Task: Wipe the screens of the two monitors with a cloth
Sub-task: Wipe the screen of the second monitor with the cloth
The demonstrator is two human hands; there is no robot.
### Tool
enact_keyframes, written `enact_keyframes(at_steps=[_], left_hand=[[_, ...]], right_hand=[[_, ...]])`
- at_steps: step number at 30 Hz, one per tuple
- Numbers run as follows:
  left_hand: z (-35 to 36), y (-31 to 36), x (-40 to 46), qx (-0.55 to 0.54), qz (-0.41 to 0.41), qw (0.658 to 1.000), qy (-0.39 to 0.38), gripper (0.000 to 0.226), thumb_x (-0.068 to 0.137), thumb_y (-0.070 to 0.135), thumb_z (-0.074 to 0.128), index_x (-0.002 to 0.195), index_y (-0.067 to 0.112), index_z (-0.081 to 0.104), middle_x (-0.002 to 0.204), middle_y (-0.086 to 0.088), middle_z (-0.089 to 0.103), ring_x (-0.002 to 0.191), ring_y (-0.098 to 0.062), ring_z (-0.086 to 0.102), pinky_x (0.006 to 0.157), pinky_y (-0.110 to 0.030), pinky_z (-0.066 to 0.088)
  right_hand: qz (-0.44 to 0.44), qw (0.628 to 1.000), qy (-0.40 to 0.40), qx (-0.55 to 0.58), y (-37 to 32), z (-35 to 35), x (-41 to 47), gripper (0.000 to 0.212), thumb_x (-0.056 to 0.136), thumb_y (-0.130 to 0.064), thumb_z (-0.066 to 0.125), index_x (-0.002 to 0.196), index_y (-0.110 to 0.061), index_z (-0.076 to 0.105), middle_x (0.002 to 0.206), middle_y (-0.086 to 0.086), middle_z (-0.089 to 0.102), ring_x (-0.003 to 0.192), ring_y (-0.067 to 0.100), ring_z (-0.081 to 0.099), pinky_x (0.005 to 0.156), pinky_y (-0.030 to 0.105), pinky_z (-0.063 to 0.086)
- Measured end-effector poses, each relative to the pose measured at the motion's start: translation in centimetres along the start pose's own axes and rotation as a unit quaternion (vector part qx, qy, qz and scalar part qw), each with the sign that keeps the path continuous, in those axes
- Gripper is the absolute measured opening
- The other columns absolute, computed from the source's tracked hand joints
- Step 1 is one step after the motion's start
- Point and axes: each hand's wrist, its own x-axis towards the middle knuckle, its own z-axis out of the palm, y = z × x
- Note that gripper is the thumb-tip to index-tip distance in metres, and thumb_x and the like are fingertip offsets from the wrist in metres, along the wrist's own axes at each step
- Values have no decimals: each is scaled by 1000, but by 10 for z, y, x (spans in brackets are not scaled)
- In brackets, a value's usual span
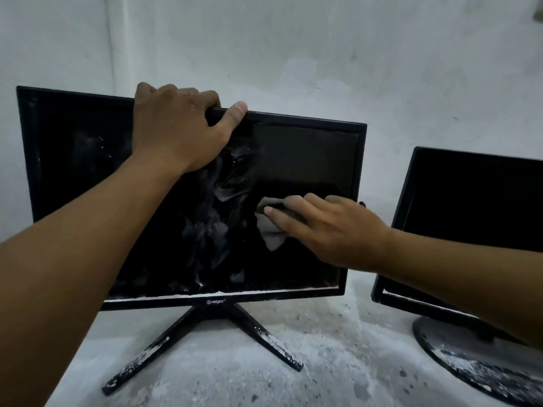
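Nearest us, white dust lies thick across the concrete ledge, caked on the X-shaped stand and on the round base at the ledge's right edge. Up on the screen of the left monitor, the right hand presses a grey cloth flat against the glass, fingers spread slightly apart over it, right of centre. The patch above the cloth looks clear and dark; the middle shows pale smears, and the left portion looks dusty too, so I'd call this screen partly done. The left hand steadies the top edge, fingers hooked over the back, thumb in front. The right monitor, beside it toward the wall, looks dark, though I can't tell whether it has been wiped.
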Motion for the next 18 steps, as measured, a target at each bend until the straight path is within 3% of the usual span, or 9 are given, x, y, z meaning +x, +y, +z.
enact_keyframes(at_steps=[2,7,9,11,16,18], left_hand=[[0,2,1,-4,4,1000,-1,71,94,77,22,83,25,68,80,-4,69,83,-32,60,86,-48,35],[-2,4,0,-2,3,1000,-7,70,94,77,21,82,25,66,79,-3,69,83,-32,60,86,-47,34],[-2,2,0,-4,1,1000,-1,70,94,77,21,82,25,66,79,-3,69,83,-32,60,86,-47,34],[-2,2,0,-3,2,1000,0,71,94,77,21,82,25,67,80,-4,69,82,-32,60,86,-47,35],[-1,2,0,-8,1,1000,-4,70,94,77,21,81,25,66,78,-3,68,80,-31,60,85,-47,34],[-1,2,0,-9,0,1000,-6,69,94,77,22,81,25,66,78,-3,68,81,-31,60,84,-46,34]], right_hand=[[-8,1000,-5,14,-9,3,-8,53,101,-11,39,153,-5,37,127,18,53,89,26,57,58,35,51],[-169,980,-103,20,-42,10,-33,57,98,-16,43,154,-7,34,130,12,52,94,21,59,65,31,54],[-180,981,-78,4,-30,7,-27,54,100,-15,45,153,-8,38,127,11,54,91,21,59,63,31,53],[-123,992,-16,-13,-6,0,-7,50,100,-16,49,149,-8,44,121,11,58,86,22,57,56,33,49],[151,987,59,-16,45,-23,38,49,98,-18,60,145,-8,52,118,17,58,82,31,61,46,35,47],[133,989,59,-4,38,-20,37,50,99,-17,60,147,-8,50,120,17,57,83,31,60,48,37,51]])
